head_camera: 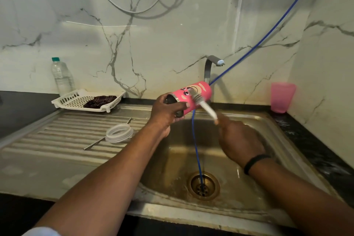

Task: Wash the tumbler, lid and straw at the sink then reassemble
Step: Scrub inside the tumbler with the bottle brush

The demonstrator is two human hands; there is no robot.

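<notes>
1. The left hand (168, 113) gripped the tumbler (191, 96) at its open end, holding it sideways over the sink (272, 126).
2. The right hand (239, 140) held a brush (203, 103) by its handle, fingers curled round it, bristles against the tumbler's painted side.
3. Judged: the tumbler was rigid metal, light when empty, slippery if wet; the rim grip looked adequate.
4. The lid (119, 132) and straw (107, 136) lay on the ribbed drainboard (57, 136), touching.
5. A hose (197, 151) ran into the drain.
6. Walls were marble-patterned.
</notes>
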